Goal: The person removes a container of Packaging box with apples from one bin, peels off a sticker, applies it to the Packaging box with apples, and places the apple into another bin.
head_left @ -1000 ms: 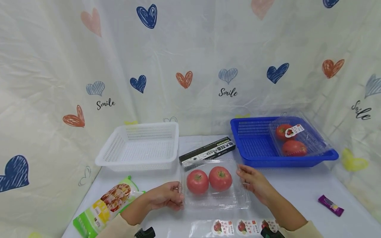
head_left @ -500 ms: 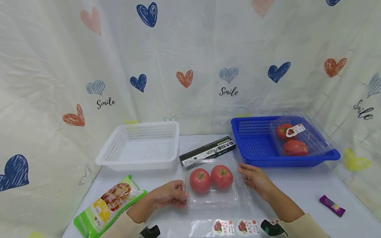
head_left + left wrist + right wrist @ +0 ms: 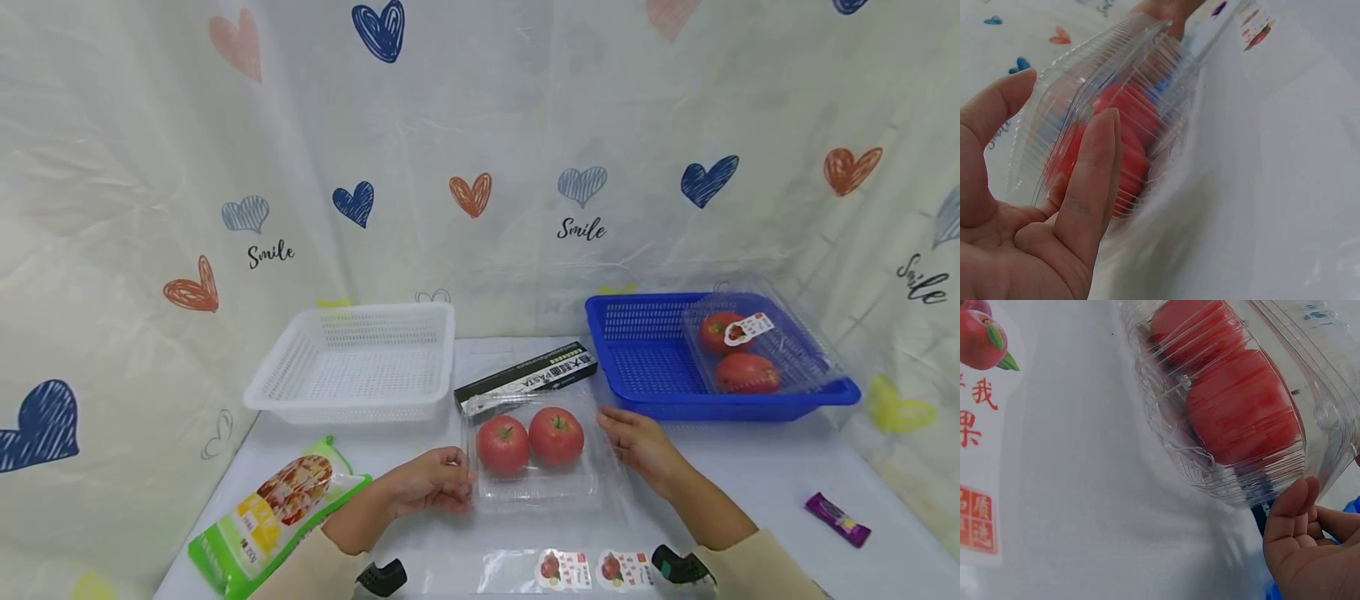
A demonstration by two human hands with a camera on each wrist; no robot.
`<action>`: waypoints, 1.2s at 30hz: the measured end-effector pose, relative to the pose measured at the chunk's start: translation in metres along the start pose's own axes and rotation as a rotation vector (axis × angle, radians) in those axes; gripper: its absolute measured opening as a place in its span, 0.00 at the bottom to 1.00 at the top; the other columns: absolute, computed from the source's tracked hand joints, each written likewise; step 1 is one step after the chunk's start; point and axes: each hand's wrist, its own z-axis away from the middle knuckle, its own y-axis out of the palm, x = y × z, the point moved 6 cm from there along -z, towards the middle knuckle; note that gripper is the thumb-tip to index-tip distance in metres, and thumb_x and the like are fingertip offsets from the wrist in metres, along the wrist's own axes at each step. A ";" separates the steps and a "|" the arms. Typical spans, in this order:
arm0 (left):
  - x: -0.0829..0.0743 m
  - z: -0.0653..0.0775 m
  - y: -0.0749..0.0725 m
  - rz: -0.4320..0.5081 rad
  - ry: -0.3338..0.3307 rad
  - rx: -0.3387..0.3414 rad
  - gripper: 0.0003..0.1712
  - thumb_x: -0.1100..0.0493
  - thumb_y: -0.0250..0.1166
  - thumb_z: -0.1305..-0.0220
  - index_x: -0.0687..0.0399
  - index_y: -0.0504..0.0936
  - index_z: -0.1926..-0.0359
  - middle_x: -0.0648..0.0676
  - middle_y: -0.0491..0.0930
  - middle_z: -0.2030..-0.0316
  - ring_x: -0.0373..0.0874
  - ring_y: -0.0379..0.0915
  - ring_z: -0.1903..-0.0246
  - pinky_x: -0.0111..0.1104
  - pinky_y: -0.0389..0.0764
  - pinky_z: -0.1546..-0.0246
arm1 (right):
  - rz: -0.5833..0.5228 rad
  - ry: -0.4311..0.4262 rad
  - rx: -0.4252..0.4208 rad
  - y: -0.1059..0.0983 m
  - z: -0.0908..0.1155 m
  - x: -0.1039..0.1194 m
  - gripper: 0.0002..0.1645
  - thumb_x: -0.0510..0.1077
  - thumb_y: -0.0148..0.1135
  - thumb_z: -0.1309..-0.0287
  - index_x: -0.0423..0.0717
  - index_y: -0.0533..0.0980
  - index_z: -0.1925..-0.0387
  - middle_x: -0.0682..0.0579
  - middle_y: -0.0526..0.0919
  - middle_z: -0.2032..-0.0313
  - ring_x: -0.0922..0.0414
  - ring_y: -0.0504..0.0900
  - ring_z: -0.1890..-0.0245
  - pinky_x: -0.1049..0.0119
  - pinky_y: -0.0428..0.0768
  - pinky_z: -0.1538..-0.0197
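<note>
A clear plastic fruit box (image 3: 536, 492) with two red apples (image 3: 557, 437) inside is held between both hands, slightly tilted; its lid lies over the fruit. At the box's left edge my left hand (image 3: 433, 482) holds it; in the left wrist view the thumb stands on the lid side and long fingers (image 3: 1088, 169) lie along the base side. My right hand (image 3: 643, 446) pinches the right rim; in the right wrist view its fingertips (image 3: 1300, 494) touch the ribbed corner. Part of its thumb is hidden there. Apple stickers (image 3: 562, 570) lie on a clear sheet in front.
Behind the fruit box lies a black pasta box (image 3: 527, 375). A white basket (image 3: 348, 408) stands back left, a blue basket (image 3: 637, 404) back right with another labelled box of apples (image 3: 750, 373). A green food bag (image 3: 281, 508) lies left, a purple snack packet (image 3: 837, 519) right.
The fruit box has shifted slightly away from the stickers and a little right, with both hands staying at its sides. The right wrist now covers the rightmost sticker.
</note>
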 end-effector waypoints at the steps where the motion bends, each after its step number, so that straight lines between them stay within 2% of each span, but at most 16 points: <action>1: 0.001 0.000 0.000 -0.004 0.000 -0.007 0.11 0.59 0.65 0.38 0.56 0.69 0.65 0.52 0.78 0.73 0.43 0.82 0.71 0.35 0.84 0.65 | 0.001 -0.002 -0.003 -0.001 0.001 0.000 0.44 0.55 0.56 0.31 0.31 0.53 0.29 0.35 0.54 0.29 0.41 0.54 0.30 0.43 0.60 0.34; 4: 0.004 0.002 -0.001 -0.043 0.004 -0.027 0.10 0.59 0.64 0.35 0.58 0.70 0.63 0.54 0.78 0.71 0.46 0.82 0.67 0.38 0.84 0.62 | 0.031 -0.015 -0.006 -0.004 0.008 0.000 0.45 0.58 0.51 0.29 0.29 0.52 0.29 0.32 0.56 0.30 0.39 0.58 0.32 0.46 0.63 0.34; 7: 0.010 0.008 -0.001 -0.167 0.004 -0.027 0.10 0.59 0.63 0.35 0.62 0.73 0.60 0.55 0.79 0.69 0.47 0.81 0.66 0.38 0.83 0.63 | 0.058 -0.035 -0.006 -0.011 0.020 -0.001 0.44 0.60 0.45 0.28 0.26 0.53 0.31 0.31 0.63 0.36 0.42 0.69 0.40 0.54 0.72 0.40; 9: 0.013 0.015 0.000 -0.290 0.006 -0.021 0.12 0.57 0.65 0.36 0.63 0.76 0.59 0.55 0.81 0.69 0.45 0.80 0.68 0.35 0.82 0.68 | 0.083 -0.047 0.020 -0.017 0.030 -0.003 0.43 0.60 0.42 0.26 0.23 0.56 0.33 0.33 0.69 0.41 0.47 0.76 0.47 0.59 0.77 0.46; 11: 0.015 0.022 0.003 -0.435 0.021 -0.019 0.14 0.56 0.68 0.39 0.62 0.79 0.58 0.52 0.82 0.69 0.42 0.78 0.70 0.32 0.80 0.70 | 0.108 -0.045 0.066 -0.023 0.041 -0.007 0.39 0.56 0.43 0.25 0.20 0.60 0.37 0.38 0.76 0.47 0.51 0.79 0.55 0.61 0.80 0.52; 14: 0.014 0.032 0.013 -0.655 0.059 -0.042 0.17 0.52 0.73 0.44 0.57 0.82 0.58 0.46 0.82 0.69 0.38 0.76 0.70 0.30 0.77 0.70 | 0.222 -0.025 0.153 -0.032 0.059 -0.016 0.27 0.45 0.52 0.28 0.22 0.69 0.44 0.44 0.81 0.57 0.54 0.81 0.63 0.61 0.82 0.59; 16: 0.014 0.036 0.023 -0.788 0.089 -0.075 0.18 0.49 0.74 0.47 0.54 0.83 0.59 0.42 0.81 0.69 0.35 0.75 0.67 0.29 0.77 0.65 | 0.317 -0.005 0.199 -0.037 0.069 -0.022 0.19 0.39 0.59 0.34 0.25 0.74 0.50 0.47 0.81 0.62 0.53 0.80 0.66 0.60 0.83 0.64; 19: 0.015 0.037 0.039 -0.976 0.149 -0.133 0.19 0.46 0.74 0.48 0.51 0.84 0.59 0.37 0.78 0.68 0.31 0.73 0.65 0.28 0.76 0.60 | 0.500 -0.022 0.243 -0.036 0.082 -0.025 0.12 0.38 0.67 0.43 0.36 0.79 0.59 0.48 0.80 0.67 0.53 0.78 0.71 0.61 0.81 0.71; 21: 0.015 0.037 0.051 -1.153 0.230 -0.173 0.20 0.44 0.74 0.48 0.50 0.84 0.59 0.36 0.76 0.66 0.30 0.72 0.63 0.28 0.76 0.58 | 0.617 -0.048 0.254 -0.032 0.087 -0.026 0.10 0.42 0.71 0.47 0.42 0.80 0.65 0.52 0.79 0.71 0.56 0.76 0.74 0.64 0.78 0.74; 23: 0.016 0.037 0.064 -1.341 0.325 -0.214 0.21 0.43 0.73 0.47 0.50 0.85 0.59 0.37 0.75 0.66 0.32 0.71 0.62 0.28 0.76 0.59 | 0.726 -0.088 0.274 -0.024 0.091 -0.027 0.11 0.47 0.74 0.50 0.48 0.79 0.71 0.55 0.78 0.75 0.59 0.74 0.77 0.65 0.74 0.77; 26: 0.019 0.034 0.081 -1.550 0.406 -0.263 0.23 0.39 0.72 0.48 0.49 0.84 0.59 0.40 0.74 0.66 0.34 0.69 0.63 0.28 0.76 0.61 | 0.810 -0.117 0.302 -0.012 0.097 -0.031 0.14 0.51 0.76 0.53 0.52 0.76 0.77 0.59 0.77 0.81 0.63 0.73 0.82 0.68 0.72 0.81; 28: 0.023 0.031 0.088 -1.587 0.389 -0.259 0.25 0.37 0.72 0.50 0.49 0.84 0.58 0.40 0.73 0.66 0.34 0.68 0.64 0.27 0.75 0.62 | 0.825 -0.122 0.317 -0.006 0.100 -0.033 0.16 0.51 0.76 0.54 0.53 0.75 0.79 0.59 0.76 0.83 0.63 0.73 0.85 0.68 0.73 0.82; 30: 0.026 0.027 0.092 -1.581 0.346 -0.243 0.26 0.38 0.74 0.52 0.48 0.84 0.58 0.40 0.72 0.66 0.33 0.67 0.66 0.27 0.75 0.63 | 0.825 -0.125 0.319 0.000 0.101 -0.034 0.16 0.51 0.76 0.54 0.54 0.75 0.79 0.59 0.76 0.84 0.62 0.73 0.86 0.67 0.73 0.83; 33: 0.027 0.024 0.095 -1.542 0.284 -0.227 0.25 0.42 0.77 0.54 0.48 0.84 0.58 0.38 0.69 0.71 0.31 0.65 0.70 0.26 0.74 0.67 | 0.835 -0.140 0.321 0.007 0.101 -0.032 0.16 0.51 0.76 0.53 0.54 0.75 0.79 0.60 0.76 0.84 0.62 0.73 0.85 0.66 0.73 0.80; 36: 0.023 0.024 0.095 -1.503 0.266 -0.221 0.22 0.47 0.79 0.57 0.48 0.83 0.61 0.37 0.68 0.75 0.31 0.63 0.72 0.25 0.72 0.69 | 0.820 -0.136 0.329 0.013 0.102 -0.033 0.15 0.49 0.76 0.53 0.53 0.75 0.79 0.60 0.76 0.83 0.62 0.73 0.85 0.66 0.73 0.81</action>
